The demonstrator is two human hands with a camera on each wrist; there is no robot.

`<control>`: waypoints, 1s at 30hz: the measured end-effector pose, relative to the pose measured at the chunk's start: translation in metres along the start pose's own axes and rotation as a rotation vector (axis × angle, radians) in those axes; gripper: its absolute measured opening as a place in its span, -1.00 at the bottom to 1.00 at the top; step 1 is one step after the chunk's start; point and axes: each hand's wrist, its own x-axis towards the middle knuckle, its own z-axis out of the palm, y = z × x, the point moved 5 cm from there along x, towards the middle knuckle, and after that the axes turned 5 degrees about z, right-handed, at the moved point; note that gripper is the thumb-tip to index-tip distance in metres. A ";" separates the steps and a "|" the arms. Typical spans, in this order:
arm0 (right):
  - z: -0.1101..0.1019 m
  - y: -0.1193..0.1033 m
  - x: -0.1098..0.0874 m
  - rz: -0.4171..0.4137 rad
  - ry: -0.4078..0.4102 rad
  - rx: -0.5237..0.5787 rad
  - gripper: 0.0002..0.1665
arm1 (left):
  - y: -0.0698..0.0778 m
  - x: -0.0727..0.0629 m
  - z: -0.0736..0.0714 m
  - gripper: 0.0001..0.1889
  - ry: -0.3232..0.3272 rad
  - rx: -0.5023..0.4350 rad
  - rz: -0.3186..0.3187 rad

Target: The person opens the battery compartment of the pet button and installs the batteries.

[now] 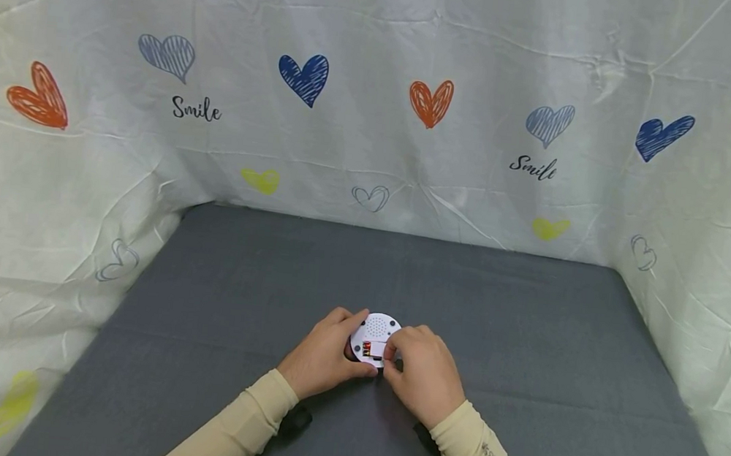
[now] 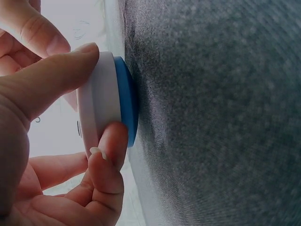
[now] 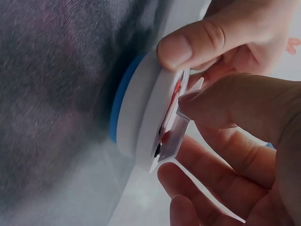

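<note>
A round white push-button device (image 1: pixel 378 326) lies underside up on the grey table, its blue dome (image 2: pixel 126 101) facing the cloth. Speaker holes, dark round feet and a battery compartment show on its underside. My left hand (image 1: pixel 325 354) grips the rim between thumb and fingers. With thumb and fingers, my right hand (image 1: pixel 426 373) pinches a white battery cover (image 3: pixel 175 136), which stands tilted over the compartment. Red and dark parts, apparently batteries, show in the compartment beneath the cover. The cover's far edge is partly hidden by my right thumb in the right wrist view.
The grey table surface (image 1: pixel 255 276) stretches around both hands. A white cloth (image 1: pixel 361 139) printed with hearts and "Smile" hangs behind it and along both sides.
</note>
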 end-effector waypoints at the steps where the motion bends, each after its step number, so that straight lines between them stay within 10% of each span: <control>1: 0.001 -0.001 0.000 -0.007 0.002 0.001 -0.69 | 0.000 0.000 0.000 0.01 0.000 -0.001 0.001; 30: 0.008 -0.006 0.004 -0.090 0.033 0.004 -0.69 | 0.001 0.000 0.000 0.02 -0.002 0.000 0.018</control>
